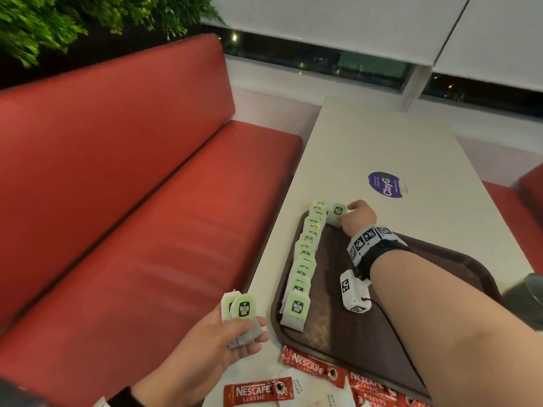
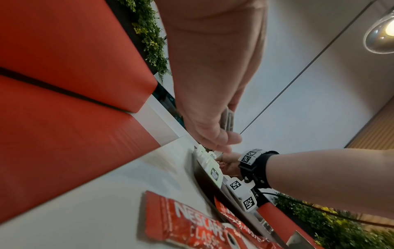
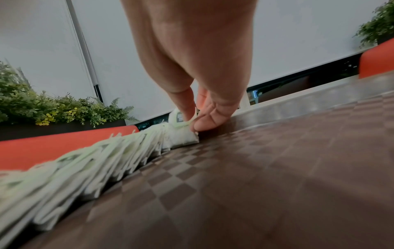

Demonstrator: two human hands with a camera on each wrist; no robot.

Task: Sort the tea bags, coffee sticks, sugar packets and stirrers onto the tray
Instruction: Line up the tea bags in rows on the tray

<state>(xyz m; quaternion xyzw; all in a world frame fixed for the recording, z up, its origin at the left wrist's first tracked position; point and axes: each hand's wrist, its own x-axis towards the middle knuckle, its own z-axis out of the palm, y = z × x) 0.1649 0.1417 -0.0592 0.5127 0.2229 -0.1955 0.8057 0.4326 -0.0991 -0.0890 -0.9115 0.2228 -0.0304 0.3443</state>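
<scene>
Brown tray (image 1: 411,342): on the table, holding tea only.
Tea-bag row (image 1: 304,259): overlapping along the tray's left edge; done so far.
Right hand (image 1: 357,215): pinching one tea bag (image 1: 338,211) at the tray's far rim, starting a second row.
Left hand (image 1: 211,345): holding spare tea bags (image 1: 239,315).
Nescafé sticks (image 1: 258,392), sugar packets (image 1: 332,399): off-tray, unsorted. Stirrers: none visible.

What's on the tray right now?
On the tray a row of tea bags lines its left edge; the right hand sets another tea bag there. The forearm hides its right side.
</scene>
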